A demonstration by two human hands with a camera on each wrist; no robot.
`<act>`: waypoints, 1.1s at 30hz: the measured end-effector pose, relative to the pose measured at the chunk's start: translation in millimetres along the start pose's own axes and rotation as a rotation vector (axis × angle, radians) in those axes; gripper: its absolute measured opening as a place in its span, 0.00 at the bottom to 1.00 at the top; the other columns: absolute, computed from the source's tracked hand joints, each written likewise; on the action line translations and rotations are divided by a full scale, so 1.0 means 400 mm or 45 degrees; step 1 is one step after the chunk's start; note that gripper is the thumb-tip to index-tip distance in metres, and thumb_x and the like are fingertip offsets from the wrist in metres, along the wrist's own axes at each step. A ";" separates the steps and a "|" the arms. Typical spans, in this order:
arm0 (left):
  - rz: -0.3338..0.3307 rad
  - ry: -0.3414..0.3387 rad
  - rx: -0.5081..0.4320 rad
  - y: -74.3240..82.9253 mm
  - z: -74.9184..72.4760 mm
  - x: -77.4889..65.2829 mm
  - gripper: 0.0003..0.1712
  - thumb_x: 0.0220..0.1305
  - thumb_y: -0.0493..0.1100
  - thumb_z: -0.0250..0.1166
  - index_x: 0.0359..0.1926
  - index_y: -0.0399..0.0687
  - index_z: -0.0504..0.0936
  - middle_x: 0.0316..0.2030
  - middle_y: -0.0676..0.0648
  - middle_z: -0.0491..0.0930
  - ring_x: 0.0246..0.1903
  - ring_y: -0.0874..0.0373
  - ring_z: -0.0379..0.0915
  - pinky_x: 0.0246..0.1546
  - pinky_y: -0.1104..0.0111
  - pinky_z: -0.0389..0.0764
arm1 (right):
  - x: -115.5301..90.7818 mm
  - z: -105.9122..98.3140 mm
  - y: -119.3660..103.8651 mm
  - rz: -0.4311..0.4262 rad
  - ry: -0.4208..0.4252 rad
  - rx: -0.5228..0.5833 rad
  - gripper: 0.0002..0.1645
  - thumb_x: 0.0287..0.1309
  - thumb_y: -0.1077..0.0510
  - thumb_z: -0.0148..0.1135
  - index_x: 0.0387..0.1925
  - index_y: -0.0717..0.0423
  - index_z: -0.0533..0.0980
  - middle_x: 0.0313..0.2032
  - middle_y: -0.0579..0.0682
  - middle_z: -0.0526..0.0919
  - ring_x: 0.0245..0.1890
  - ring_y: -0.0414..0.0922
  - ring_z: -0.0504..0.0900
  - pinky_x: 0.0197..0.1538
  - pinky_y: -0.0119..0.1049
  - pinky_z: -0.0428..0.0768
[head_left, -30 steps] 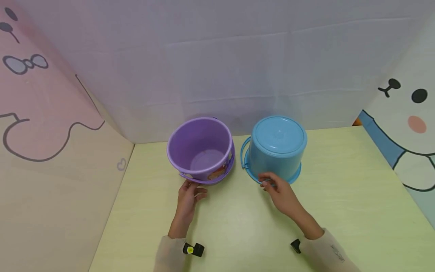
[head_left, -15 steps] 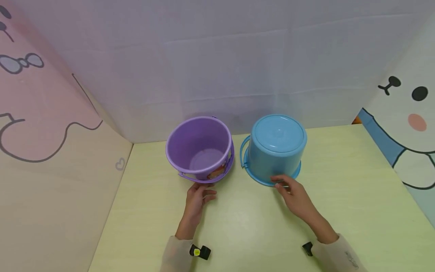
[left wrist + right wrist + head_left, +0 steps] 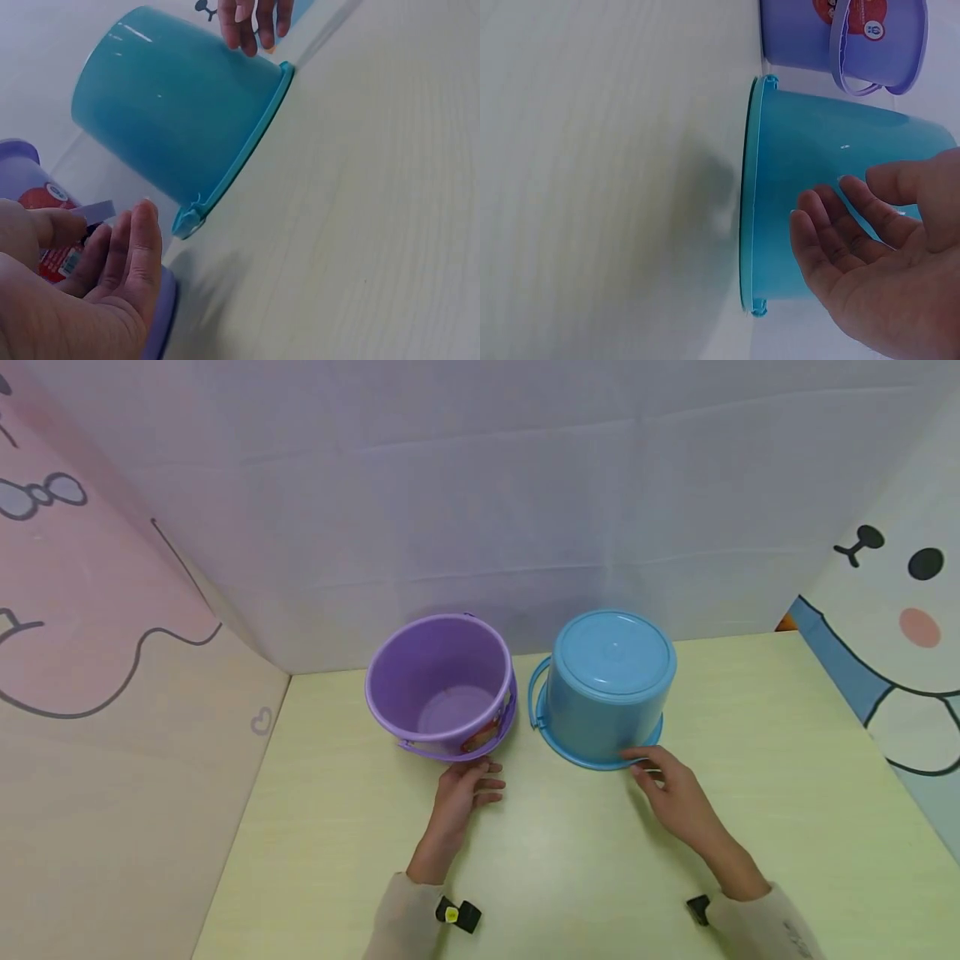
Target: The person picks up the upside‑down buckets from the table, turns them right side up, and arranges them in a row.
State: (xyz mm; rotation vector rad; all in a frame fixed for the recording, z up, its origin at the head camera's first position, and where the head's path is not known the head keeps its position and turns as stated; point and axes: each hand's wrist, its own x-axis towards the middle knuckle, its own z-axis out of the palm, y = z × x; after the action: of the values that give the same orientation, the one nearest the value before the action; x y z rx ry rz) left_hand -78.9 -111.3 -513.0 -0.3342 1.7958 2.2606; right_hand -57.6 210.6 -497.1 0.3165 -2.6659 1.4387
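Note:
A purple bucket (image 3: 442,677) stands upright on the table, its opening up and its handle (image 3: 431,754) lowered along the near side. My left hand (image 3: 459,789) is right in front of it, fingers loosely bent and close to that handle; in the left wrist view a piece of the handle (image 3: 95,212) shows beside the thumb. To the right, a light blue bucket (image 3: 611,685) is upside down, base up and rim on the table. My right hand (image 3: 675,797) hovers at its near side with relaxed fingers (image 3: 810,240) and nothing between them.
The blue bucket's own handle (image 3: 534,689) sticks out on its left, in the gap between the buckets. A white cloth backdrop (image 3: 517,510) rises behind the pale wooden table (image 3: 570,860). Panels with cartoon drawings flank both sides.
Both hands have moved to the right, the left along the purple bucket's front and the right along the blue bucket's near rim. The buckets have stayed in place.

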 end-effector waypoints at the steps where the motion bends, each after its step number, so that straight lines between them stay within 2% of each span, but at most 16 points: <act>1: 0.001 -0.016 0.015 -0.001 0.006 0.000 0.16 0.78 0.35 0.55 0.57 0.24 0.75 0.42 0.46 0.87 0.35 0.60 0.86 0.37 0.69 0.88 | -0.001 -0.003 0.004 0.000 0.002 -0.005 0.16 0.72 0.72 0.59 0.58 0.65 0.79 0.57 0.64 0.83 0.50 0.61 0.86 0.50 0.30 0.83; 8: 0.006 -0.063 0.115 -0.010 0.050 0.012 0.17 0.77 0.35 0.58 0.58 0.23 0.77 0.47 0.37 0.87 0.36 0.58 0.87 0.38 0.67 0.89 | -0.004 -0.015 0.026 -0.012 0.013 -0.062 0.16 0.72 0.73 0.59 0.58 0.68 0.78 0.55 0.63 0.84 0.49 0.61 0.86 0.49 0.29 0.84; 11: 0.026 -0.080 0.150 -0.012 0.066 0.018 0.16 0.76 0.33 0.59 0.57 0.23 0.78 0.49 0.33 0.87 0.38 0.57 0.88 0.39 0.66 0.89 | -0.007 -0.021 0.033 -0.003 0.003 -0.088 0.16 0.72 0.73 0.59 0.59 0.68 0.77 0.55 0.64 0.83 0.50 0.61 0.86 0.49 0.32 0.84; 15: 0.072 -0.108 0.196 -0.016 0.086 0.026 0.16 0.76 0.33 0.60 0.56 0.23 0.78 0.50 0.29 0.86 0.41 0.53 0.88 0.40 0.66 0.89 | -0.010 -0.029 0.038 0.018 -0.025 -0.102 0.16 0.73 0.72 0.58 0.60 0.69 0.76 0.56 0.65 0.82 0.52 0.63 0.85 0.51 0.49 0.86; 18: 0.114 -0.131 0.261 -0.020 0.101 0.033 0.15 0.75 0.33 0.60 0.56 0.24 0.79 0.51 0.30 0.86 0.44 0.51 0.86 0.42 0.65 0.88 | -0.012 -0.035 0.038 0.031 -0.058 -0.101 0.17 0.74 0.72 0.57 0.61 0.69 0.75 0.58 0.66 0.80 0.54 0.65 0.83 0.53 0.62 0.83; 25: 0.282 -0.216 0.571 -0.024 0.136 0.041 0.13 0.73 0.33 0.61 0.55 0.34 0.83 0.53 0.36 0.86 0.52 0.43 0.83 0.49 0.61 0.86 | -0.011 -0.047 0.040 0.040 -0.137 -0.121 0.19 0.74 0.71 0.57 0.63 0.71 0.73 0.61 0.69 0.77 0.61 0.70 0.76 0.59 0.69 0.78; 30: 0.387 -0.240 0.831 -0.024 0.156 0.041 0.16 0.74 0.34 0.62 0.60 0.38 0.83 0.57 0.42 0.84 0.58 0.44 0.79 0.55 0.56 0.84 | -0.007 -0.048 0.051 0.009 -0.168 -0.163 0.20 0.72 0.71 0.59 0.62 0.73 0.74 0.62 0.72 0.76 0.65 0.73 0.73 0.62 0.71 0.74; 33: 0.474 -0.244 1.015 -0.024 0.167 0.043 0.18 0.73 0.34 0.64 0.61 0.39 0.82 0.59 0.42 0.83 0.62 0.44 0.77 0.61 0.52 0.80 | -0.005 -0.048 0.057 -0.010 -0.175 -0.201 0.20 0.71 0.72 0.61 0.61 0.74 0.74 0.62 0.73 0.76 0.64 0.73 0.73 0.62 0.71 0.73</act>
State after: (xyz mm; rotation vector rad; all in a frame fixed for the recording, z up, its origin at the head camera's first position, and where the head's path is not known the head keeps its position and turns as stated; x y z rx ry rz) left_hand -94.4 -43.4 -512.7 0.3751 2.5911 1.4784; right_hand -61.2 239.0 -505.5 0.4258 -2.8615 1.2367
